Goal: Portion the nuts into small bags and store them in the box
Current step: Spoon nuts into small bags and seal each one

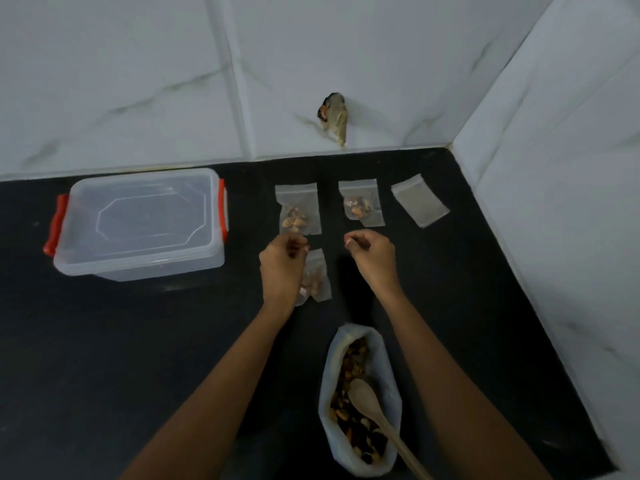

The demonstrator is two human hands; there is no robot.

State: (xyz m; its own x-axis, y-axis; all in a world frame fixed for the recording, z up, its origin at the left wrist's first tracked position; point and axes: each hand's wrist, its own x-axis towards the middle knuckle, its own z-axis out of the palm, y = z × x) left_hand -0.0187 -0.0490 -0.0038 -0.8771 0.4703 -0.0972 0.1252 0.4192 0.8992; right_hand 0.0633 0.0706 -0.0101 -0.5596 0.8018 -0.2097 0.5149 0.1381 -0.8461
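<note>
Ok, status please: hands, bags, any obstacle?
Left hand pinches third filled bag; right hand curled, empty. Two filled bags, one empty bag on counter. Box lid closed.

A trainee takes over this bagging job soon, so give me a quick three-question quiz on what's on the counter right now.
1. True or false: the clear box has its lid on.
2. How many small bags on the counter hold nuts?
3. Where is the wooden spoon? A) in the clear box B) in the large bag of nuts C) flat on the counter

Key: 1 true. 2 three; the fourth bag is empty. 3 B.
</note>
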